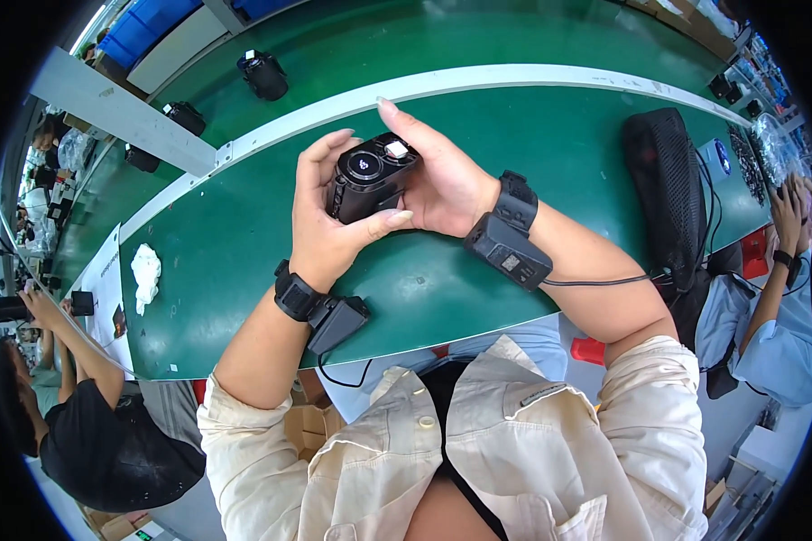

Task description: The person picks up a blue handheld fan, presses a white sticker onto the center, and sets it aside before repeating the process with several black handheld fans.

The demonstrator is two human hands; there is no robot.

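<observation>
Between my two hands, above the green table (424,307), is a black device (370,176) with a rounded oblong top. A round dial with a pale ring and a small shiny white square show on that top. My left hand (320,225) is closed round its left side, with the thumb across the near side. Against the right side rests my right hand (451,180), its thumb raised beside the top and its other fingers mostly hidden behind the device. Each wrist wears a strapped black module, the left module (338,323) and the right module (510,251).
Crumpled white tissue (146,275) lies on the left of the table. A black mesh case (663,189) and cables stand at the right. Beyond the white rail (478,77), similar black devices (263,74) sit on a green surface. Co-workers (108,424) work on both sides.
</observation>
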